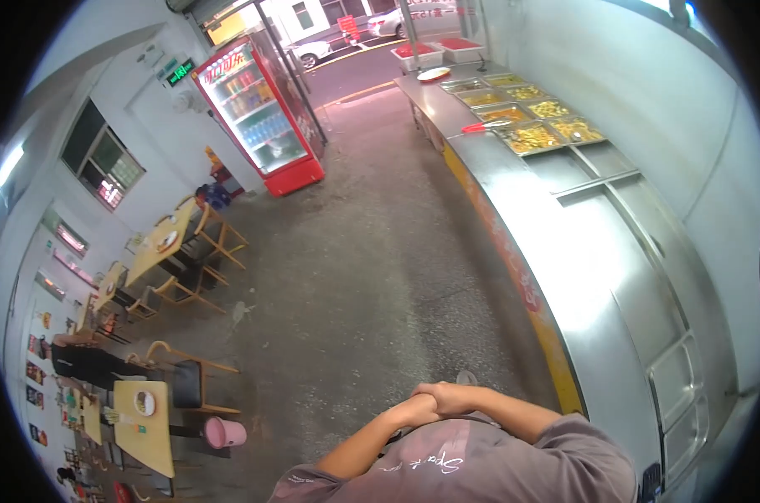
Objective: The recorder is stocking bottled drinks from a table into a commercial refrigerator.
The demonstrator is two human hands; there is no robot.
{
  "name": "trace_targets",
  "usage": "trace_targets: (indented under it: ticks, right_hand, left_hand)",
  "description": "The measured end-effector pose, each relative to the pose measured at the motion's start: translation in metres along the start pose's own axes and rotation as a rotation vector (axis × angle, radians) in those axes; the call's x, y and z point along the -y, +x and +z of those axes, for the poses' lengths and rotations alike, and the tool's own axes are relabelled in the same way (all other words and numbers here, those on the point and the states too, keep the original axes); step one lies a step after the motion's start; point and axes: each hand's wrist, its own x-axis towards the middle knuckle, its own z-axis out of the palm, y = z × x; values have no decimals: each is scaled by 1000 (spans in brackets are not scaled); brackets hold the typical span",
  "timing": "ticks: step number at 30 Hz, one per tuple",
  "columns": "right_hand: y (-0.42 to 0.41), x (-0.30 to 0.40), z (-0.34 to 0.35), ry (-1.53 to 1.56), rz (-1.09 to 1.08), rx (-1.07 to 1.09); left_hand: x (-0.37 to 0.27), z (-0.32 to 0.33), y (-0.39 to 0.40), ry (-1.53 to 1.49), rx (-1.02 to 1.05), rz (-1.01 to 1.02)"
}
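My left hand and my right hand meet in front of my belly. Fingers of the right hand lie over the left one, and the left fingers are mostly hidden. A dark strap or cord runs across my grey shirt just behind the hands. Whether either hand grips it cannot be made out. To my right stretches a long stainless steel serving counter. Food pans with cooked dishes fill its far end. Red-handled tongs lie at the pans' edge.
Tables and wooden chairs line the left side, with a pink bucket beside one table. A person in dark clothes stands there. A red drinks fridge is near the street opening. Nearer counter wells hold no food.
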Motion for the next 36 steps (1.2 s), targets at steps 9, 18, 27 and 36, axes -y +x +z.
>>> trace_targets:
  ticks: [9, 18, 27, 36]
  right_hand:
    - [36, -32, -147, 22, -114, 202]
    - [76, -76, -206, 165, -12, 75]
    - [152, -69, -318, 37, 150, -13]
    - [272, -4, -417, -95, 232, -82]
  left_hand:
    - [-38, -89, 81, -99, -203, 29]
    - [-31, -172, 137, -217, -81, 86]
    - [27, -294, 214, -231, -76, 233]
    - [73, -464, 219, 99, 58, 351]
